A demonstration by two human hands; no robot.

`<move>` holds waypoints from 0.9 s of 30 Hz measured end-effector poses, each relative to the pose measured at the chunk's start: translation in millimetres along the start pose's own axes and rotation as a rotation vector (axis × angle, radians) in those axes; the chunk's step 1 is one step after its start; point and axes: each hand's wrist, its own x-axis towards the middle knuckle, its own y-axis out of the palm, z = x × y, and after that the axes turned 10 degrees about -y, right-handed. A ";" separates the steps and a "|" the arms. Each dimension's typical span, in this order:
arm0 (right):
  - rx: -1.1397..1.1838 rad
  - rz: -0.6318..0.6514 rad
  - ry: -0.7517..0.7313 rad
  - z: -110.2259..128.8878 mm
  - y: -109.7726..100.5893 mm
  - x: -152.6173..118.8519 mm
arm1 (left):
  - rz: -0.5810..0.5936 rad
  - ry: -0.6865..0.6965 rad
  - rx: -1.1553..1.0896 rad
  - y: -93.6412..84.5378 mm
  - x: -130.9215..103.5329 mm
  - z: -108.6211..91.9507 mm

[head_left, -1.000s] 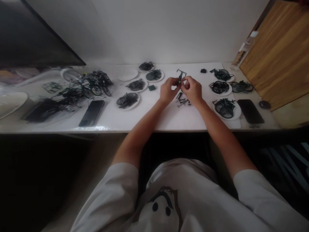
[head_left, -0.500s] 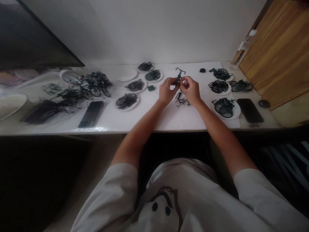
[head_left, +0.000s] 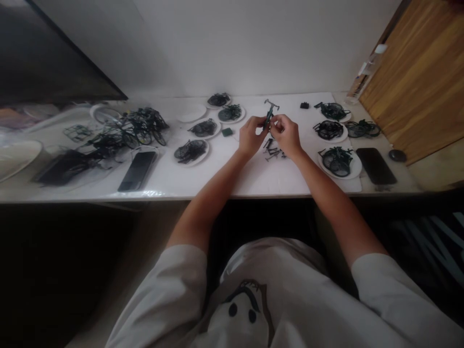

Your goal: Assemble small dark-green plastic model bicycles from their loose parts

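Observation:
Between my hands, above the white board (head_left: 213,179), is a small dark-green model bicycle frame (head_left: 269,114) with grey handlebars at its upper end. My left hand (head_left: 251,135) pinches it from the left, thumb and fingers closed. From the right, my right hand (head_left: 286,134) has its fingertips pressed together against the same frame; any smaller part in them is hidden. Loose dark model parts (head_left: 271,151) lie on the board just below my hands, partly covered by the right wrist. A small green block (head_left: 226,132) rests left of my left hand.
Plates with dark bicycle parts stand on both sides, such as a right-hand plate (head_left: 357,169) and a left-hand plate (head_left: 203,157). Assembled model bicycles (head_left: 141,125) crowd the left. Phones (head_left: 137,171) lie left and right. A clear bottle (head_left: 368,72) stands by the wooden panel (head_left: 427,72).
The frame and its handlebars have tilted or shifted very slightly to the right. Both hands keep nearly the same place and grip.

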 end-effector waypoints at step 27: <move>-0.087 0.002 -0.022 6.7 -3.3 0.4 | 0.012 -0.050 -0.024 -2.2 3.9 -14.6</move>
